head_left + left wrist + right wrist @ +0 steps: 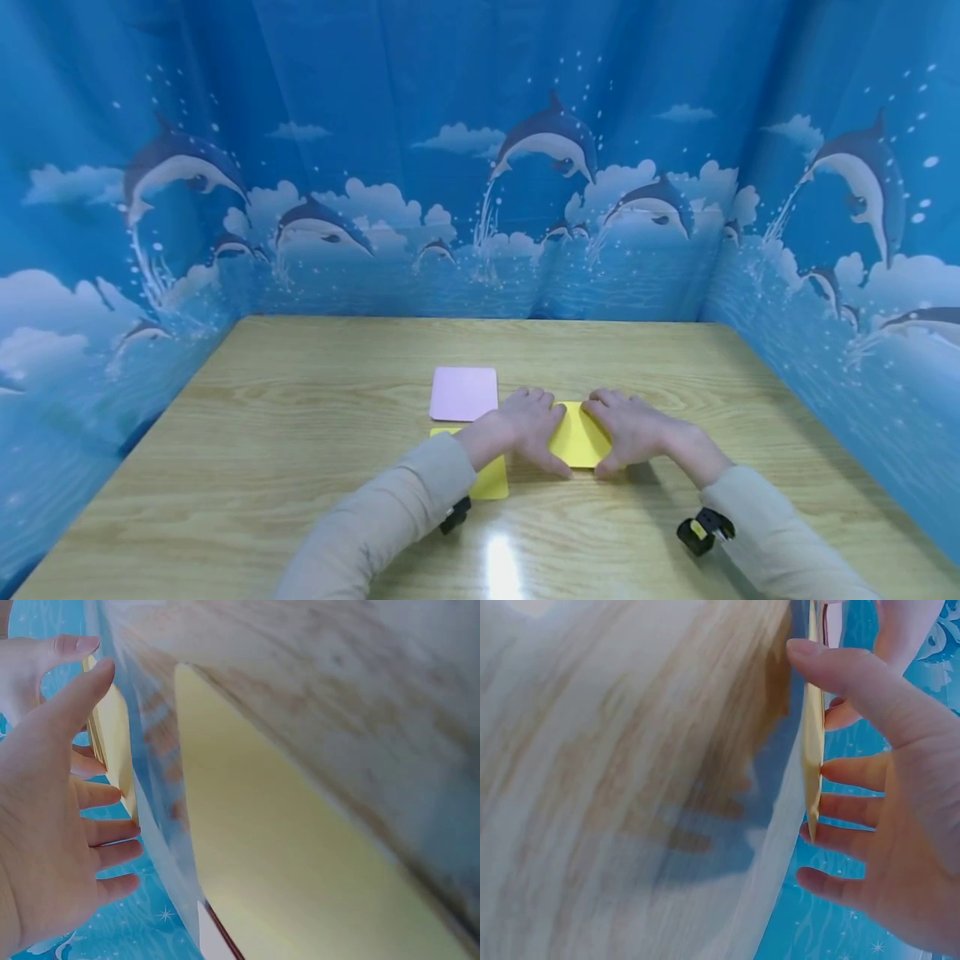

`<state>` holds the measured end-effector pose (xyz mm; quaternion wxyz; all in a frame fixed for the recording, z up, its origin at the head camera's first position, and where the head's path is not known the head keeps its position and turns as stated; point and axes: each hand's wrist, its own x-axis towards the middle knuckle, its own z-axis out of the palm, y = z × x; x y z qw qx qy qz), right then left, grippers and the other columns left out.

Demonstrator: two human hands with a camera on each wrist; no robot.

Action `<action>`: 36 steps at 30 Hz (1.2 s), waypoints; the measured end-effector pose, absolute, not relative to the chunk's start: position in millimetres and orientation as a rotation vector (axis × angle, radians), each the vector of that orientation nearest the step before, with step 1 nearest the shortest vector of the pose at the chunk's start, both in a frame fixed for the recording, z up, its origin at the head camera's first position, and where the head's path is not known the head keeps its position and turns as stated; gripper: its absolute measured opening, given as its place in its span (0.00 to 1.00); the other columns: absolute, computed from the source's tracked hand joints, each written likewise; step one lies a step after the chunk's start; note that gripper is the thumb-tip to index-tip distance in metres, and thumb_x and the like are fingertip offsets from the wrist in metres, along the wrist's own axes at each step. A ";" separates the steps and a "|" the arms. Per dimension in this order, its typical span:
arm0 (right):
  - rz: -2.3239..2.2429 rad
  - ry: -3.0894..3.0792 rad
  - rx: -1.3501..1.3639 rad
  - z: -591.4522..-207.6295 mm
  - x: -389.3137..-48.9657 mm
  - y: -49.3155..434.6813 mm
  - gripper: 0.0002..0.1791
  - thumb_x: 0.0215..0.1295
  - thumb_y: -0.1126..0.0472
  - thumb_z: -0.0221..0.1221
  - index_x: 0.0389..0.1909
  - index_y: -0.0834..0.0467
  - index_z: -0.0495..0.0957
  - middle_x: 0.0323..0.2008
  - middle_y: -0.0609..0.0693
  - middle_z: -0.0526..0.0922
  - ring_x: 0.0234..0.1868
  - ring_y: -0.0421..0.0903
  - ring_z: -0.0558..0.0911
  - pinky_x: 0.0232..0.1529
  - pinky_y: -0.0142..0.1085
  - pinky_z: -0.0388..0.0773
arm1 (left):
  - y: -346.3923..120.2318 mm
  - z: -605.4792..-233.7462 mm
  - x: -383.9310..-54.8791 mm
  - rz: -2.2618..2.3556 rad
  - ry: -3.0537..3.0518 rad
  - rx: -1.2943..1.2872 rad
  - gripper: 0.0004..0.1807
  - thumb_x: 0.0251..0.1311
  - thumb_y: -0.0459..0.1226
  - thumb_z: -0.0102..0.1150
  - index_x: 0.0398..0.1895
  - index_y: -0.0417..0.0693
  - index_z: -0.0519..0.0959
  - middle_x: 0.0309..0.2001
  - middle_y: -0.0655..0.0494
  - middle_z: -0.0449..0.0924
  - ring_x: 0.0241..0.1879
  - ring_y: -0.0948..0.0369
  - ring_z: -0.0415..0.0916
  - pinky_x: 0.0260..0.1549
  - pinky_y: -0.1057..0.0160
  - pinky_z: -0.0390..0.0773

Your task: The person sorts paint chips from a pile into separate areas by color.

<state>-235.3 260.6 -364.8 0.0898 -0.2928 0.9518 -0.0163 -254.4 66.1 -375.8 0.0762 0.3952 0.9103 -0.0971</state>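
Both hands hold a thin yellow square sheet (579, 437) from its two sides, over the right part of the table. My left hand (531, 429) has its thumb toward the near edge and its fingers toward the far edge. On the opposite side, my right hand (632, 427) holds it the same way. Seen edge-on in the right wrist view, the held sheet (813, 742) runs between thumb and fingers, its shadow on the wood below. A second yellow square (491, 480) lies flat, partly hidden beneath the left forearm.
Behind the flat yellow square lies a pink square (463, 393) with rounded corners. The wood-grain table (315, 417) extends left and right of the hands. A blue dolphin-print curtain (405, 225) hangs along the back and both sides.
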 end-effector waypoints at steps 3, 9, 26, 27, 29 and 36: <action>-0.091 2.856 -0.936 -363.8 -235.9 261.1 0.47 0.39 0.43 0.69 0.57 0.66 0.66 0.55 0.61 0.67 0.53 0.57 0.69 0.47 0.55 0.70 | 61.4 -374.1 -255.0 -0.291 2.751 1.205 0.54 0.43 0.75 0.46 0.67 0.49 0.60 0.59 0.52 0.65 0.59 0.57 0.61 0.61 0.56 0.58; -0.182 2.871 -1.050 -362.7 -237.0 255.6 0.44 0.40 0.44 0.69 0.55 0.66 0.68 0.55 0.61 0.68 0.51 0.56 0.71 0.47 0.50 0.72 | 46.7 -371.3 -255.2 -0.302 2.799 1.237 0.54 0.43 0.75 0.45 0.66 0.48 0.61 0.58 0.51 0.65 0.58 0.57 0.61 0.59 0.57 0.60; -0.239 2.804 -1.223 -358.1 -230.6 210.8 0.45 0.42 0.42 0.68 0.58 0.63 0.65 0.60 0.64 0.63 0.56 0.61 0.68 0.50 0.54 0.70 | -16.6 -359.7 -240.0 -0.256 2.917 1.339 0.46 0.43 0.73 0.48 0.53 0.46 0.71 0.43 0.54 0.68 0.44 0.58 0.64 0.46 0.59 0.67; -0.236 2.795 -1.221 -358.1 -229.8 207.9 0.46 0.43 0.41 0.68 0.59 0.62 0.65 0.60 0.64 0.62 0.57 0.61 0.67 0.51 0.54 0.69 | -20.9 -359.9 -238.2 -0.244 2.919 1.336 0.46 0.42 0.73 0.48 0.53 0.46 0.71 0.44 0.54 0.68 0.44 0.58 0.64 0.46 0.59 0.67; -0.231 2.772 -1.216 -357.5 -227.7 201.8 0.46 0.43 0.41 0.67 0.61 0.61 0.64 0.62 0.63 0.61 0.58 0.60 0.67 0.53 0.52 0.69 | -29.6 -361.0 -234.8 -0.215 2.920 1.330 0.46 0.42 0.72 0.50 0.53 0.46 0.71 0.44 0.53 0.68 0.45 0.58 0.64 0.47 0.59 0.67; -0.166 2.730 -1.292 -356.4 -222.4 181.6 0.47 0.42 0.39 0.67 0.62 0.59 0.64 0.61 0.61 0.63 0.59 0.58 0.67 0.55 0.51 0.67 | -55.7 -364.2 -221.7 -0.125 2.915 1.322 0.45 0.42 0.71 0.53 0.51 0.45 0.72 0.46 0.52 0.69 0.46 0.56 0.65 0.50 0.58 0.66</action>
